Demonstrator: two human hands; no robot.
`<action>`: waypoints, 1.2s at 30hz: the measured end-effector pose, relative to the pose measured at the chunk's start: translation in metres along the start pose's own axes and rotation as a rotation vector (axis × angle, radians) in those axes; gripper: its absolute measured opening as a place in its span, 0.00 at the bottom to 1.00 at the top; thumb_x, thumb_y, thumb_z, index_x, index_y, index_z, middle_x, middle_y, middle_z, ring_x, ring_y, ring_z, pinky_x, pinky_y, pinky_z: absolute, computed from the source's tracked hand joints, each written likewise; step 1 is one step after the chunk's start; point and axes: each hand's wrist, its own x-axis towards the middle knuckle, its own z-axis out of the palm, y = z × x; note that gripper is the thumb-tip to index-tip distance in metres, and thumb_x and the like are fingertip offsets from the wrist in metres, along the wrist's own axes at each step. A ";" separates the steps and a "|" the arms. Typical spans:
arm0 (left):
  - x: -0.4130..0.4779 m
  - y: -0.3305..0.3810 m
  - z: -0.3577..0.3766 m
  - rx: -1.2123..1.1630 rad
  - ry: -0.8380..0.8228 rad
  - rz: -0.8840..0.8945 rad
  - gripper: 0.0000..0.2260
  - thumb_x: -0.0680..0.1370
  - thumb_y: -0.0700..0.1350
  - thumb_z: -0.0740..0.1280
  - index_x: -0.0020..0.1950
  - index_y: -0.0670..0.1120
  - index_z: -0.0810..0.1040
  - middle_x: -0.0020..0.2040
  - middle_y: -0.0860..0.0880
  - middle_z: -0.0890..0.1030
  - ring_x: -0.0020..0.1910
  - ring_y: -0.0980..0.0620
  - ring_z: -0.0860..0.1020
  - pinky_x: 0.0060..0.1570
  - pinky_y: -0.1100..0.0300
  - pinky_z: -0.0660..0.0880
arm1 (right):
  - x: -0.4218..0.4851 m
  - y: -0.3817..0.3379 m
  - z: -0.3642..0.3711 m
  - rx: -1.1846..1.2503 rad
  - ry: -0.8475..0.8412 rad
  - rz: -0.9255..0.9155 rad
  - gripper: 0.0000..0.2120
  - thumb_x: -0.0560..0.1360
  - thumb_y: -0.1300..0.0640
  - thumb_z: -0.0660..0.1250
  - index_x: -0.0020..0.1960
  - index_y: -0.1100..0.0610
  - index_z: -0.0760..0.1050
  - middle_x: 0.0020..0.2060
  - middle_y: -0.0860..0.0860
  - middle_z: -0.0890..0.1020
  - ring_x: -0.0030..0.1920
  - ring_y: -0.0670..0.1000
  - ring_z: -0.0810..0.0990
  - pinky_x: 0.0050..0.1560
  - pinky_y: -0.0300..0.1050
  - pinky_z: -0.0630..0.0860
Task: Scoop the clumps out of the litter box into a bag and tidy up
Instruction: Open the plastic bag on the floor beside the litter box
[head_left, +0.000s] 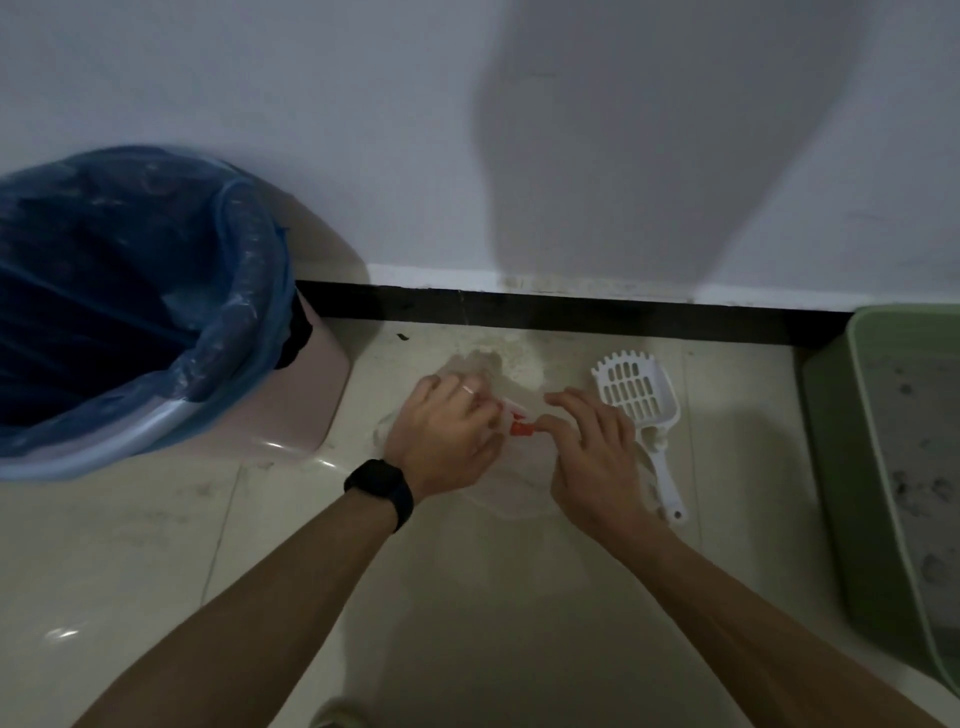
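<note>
A thin translucent plastic bag with red print lies on the pale floor tiles at the centre. My left hand, with a dark watch on the wrist, grips the bag's left side. My right hand pinches the bag by the red print. A white slotted litter scoop lies flat on the floor just right of my right hand, its handle pointing toward me. The green litter box with grey litter and some darker clumps stands at the right edge, partly out of frame.
A pink bin lined with a blue bag stands at the left against the white wall. A black skirting strip runs along the wall's foot. Pale dusty smears mark the tiles near the wall.
</note>
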 end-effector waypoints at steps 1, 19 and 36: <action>0.000 0.000 0.002 0.030 -0.072 0.029 0.11 0.75 0.56 0.66 0.48 0.50 0.81 0.55 0.48 0.79 0.53 0.45 0.76 0.55 0.50 0.66 | -0.001 0.003 0.000 -0.037 0.006 -0.001 0.18 0.68 0.66 0.58 0.51 0.54 0.80 0.60 0.53 0.80 0.66 0.55 0.72 0.62 0.53 0.64; 0.016 0.026 0.016 -0.034 -0.426 0.024 0.21 0.78 0.55 0.60 0.71 0.58 0.70 0.68 0.52 0.75 0.68 0.50 0.69 0.74 0.48 0.51 | -0.016 0.031 -0.021 -0.408 -0.624 0.210 0.30 0.71 0.36 0.63 0.65 0.55 0.71 0.60 0.53 0.76 0.65 0.57 0.65 0.65 0.56 0.58; 0.039 0.064 0.048 0.180 -0.776 0.128 0.51 0.69 0.69 0.67 0.78 0.61 0.34 0.81 0.53 0.42 0.79 0.47 0.42 0.69 0.33 0.30 | -0.044 0.104 -0.031 -0.209 -0.837 0.150 0.55 0.63 0.30 0.68 0.78 0.43 0.38 0.79 0.52 0.45 0.79 0.55 0.43 0.77 0.54 0.40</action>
